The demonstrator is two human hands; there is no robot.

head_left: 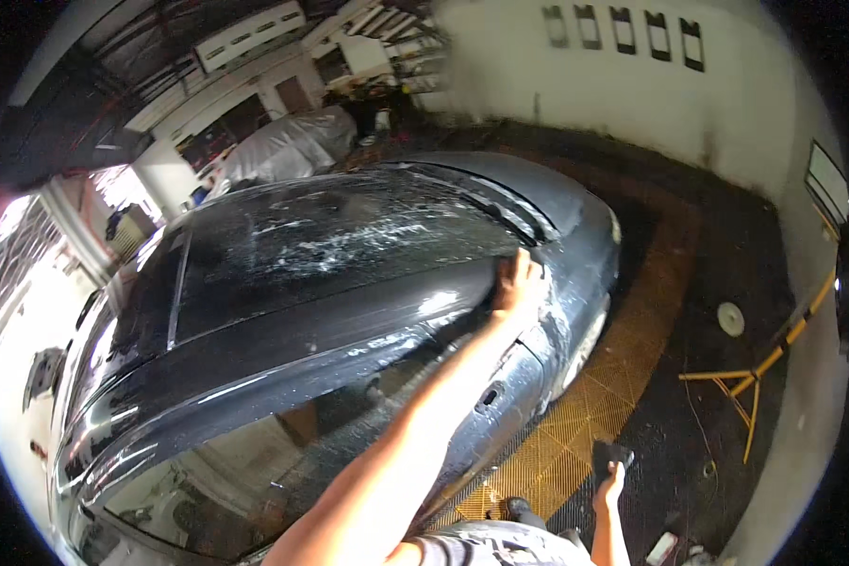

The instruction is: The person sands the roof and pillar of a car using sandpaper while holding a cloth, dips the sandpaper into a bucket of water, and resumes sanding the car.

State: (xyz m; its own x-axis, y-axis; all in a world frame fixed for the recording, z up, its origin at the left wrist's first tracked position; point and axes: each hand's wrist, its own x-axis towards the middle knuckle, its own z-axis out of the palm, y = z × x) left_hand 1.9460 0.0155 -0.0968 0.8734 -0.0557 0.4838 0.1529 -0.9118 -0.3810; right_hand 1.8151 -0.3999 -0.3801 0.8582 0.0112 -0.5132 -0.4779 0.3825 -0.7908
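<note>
A dark grey car (pixel 387 292) fills the middle, its roof and pillar streaked with whitish suds or film. My left arm stretches across the side window, and my left hand (pixel 521 288) presses on the bodywork near the lower corner of the windshield. Its fingers are bunched; whatever lies under them, if anything, is hidden. Low at the right, away from the car, my right hand (pixel 612 483) is closed around a dark flat piece (pixel 609 456), whose kind I cannot make out.
Yellow grating (pixel 585 415) runs along the car's side. A yellow-and-black metal stand (pixel 759 373) and a pale round disc (pixel 730 319) are at the right by the wall. A silver-covered vehicle (pixel 292 146) stands at the back. A small white object (pixel 662 548) lies on the floor.
</note>
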